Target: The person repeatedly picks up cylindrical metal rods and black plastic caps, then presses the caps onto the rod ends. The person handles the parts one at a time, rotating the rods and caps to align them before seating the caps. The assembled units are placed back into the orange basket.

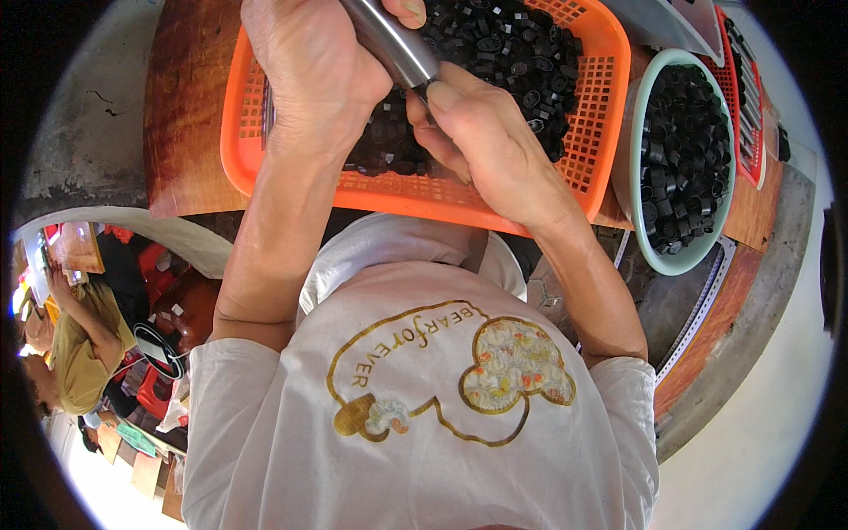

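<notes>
My left hand is closed around a shiny metal tube that slants down to the right above an orange basket. At the tube's lower end, the fingers of my right hand pinch a small black plastic piece, mostly hidden by the thumb and fingertips. Whether that piece sits inside the tube or just against its end I cannot tell. Many small black plastic pieces fill the basket beneath both hands.
Right of the basket stands a pale green basin full of black ring-like pieces. Beyond it, a red basket holds several metal tubes. A grey translucent bin is behind. The wooden table extends left; another person sits farther off.
</notes>
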Available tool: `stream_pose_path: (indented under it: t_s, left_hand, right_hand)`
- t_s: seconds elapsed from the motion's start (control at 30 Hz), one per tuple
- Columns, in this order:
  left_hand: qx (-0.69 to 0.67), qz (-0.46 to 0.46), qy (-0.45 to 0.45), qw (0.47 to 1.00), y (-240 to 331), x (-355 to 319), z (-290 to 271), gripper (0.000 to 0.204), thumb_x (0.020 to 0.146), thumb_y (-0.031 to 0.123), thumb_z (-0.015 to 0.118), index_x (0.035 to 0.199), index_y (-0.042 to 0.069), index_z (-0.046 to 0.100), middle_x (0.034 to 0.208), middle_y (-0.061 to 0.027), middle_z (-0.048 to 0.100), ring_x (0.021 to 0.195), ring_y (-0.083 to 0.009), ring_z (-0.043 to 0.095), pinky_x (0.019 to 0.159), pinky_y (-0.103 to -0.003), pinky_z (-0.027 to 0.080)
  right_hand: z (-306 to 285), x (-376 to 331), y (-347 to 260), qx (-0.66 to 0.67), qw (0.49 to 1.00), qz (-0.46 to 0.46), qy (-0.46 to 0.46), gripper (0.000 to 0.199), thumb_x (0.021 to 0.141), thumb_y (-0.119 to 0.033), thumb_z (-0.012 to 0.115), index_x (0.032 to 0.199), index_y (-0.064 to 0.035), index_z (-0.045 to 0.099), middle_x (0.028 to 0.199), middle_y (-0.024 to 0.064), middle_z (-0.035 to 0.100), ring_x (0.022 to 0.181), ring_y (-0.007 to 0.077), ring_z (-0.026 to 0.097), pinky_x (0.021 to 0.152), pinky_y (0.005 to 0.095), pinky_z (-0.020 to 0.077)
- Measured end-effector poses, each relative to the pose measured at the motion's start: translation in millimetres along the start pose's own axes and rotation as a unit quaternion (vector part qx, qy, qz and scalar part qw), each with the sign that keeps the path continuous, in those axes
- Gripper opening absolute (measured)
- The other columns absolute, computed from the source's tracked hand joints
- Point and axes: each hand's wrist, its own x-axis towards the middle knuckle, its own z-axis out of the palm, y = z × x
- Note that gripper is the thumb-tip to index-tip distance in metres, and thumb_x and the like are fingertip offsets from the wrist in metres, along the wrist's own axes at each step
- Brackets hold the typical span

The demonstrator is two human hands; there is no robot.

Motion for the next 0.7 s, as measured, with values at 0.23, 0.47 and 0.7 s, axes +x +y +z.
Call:
stream_pose_path:
  t_s: [0.23,0.47,0.7]
  left_hand:
    - [0.002,0.003,0.01,1.0,-1,-2,1,0.036,0.111,0.042,0.045,0.099,0.013,0.063,0.065,-0.0037,0.062,0.047,-0.0158,0.062,0.044,-0.027,0.054]
    - [0.022,0.01,0.003,1.0,0,0,0,0.038,0.111,0.043,0.043,0.1,0.012,0.063,0.064,-0.0037,0.06,0.046,-0.0157,0.06,0.043,-0.026,0.053]
    - [-0.078,-0.032,-0.035,0.996,-1,-1,3,0.046,0.112,0.047,0.038,0.104,0.01,0.064,0.07,-0.0062,0.062,0.05,-0.0166,0.06,0.045,-0.027,0.053]
  right_hand:
    - [0,0,2,-0.016,1.0,-0.022,-0.009,0.041,0.101,-0.044,0.046,0.098,-0.0046,0.057,0.07,-0.0048,0.043,0.057,0.0026,0.031,0.05,0.0225,0.0233]
    - [-1,2,0,-0.023,1.0,-0.009,0.0,0.044,0.096,-0.037,0.055,0.118,0.001,0.057,0.079,-0.0008,0.051,0.065,0.0054,0.042,0.056,0.0232,0.0327]
    - [-1,3,-8,-0.018,0.999,-0.039,-0.023,0.066,0.083,-0.013,0.065,0.143,0.0038,0.044,0.088,0.0026,0.057,0.071,0.0074,0.052,0.061,0.0229,0.0398]
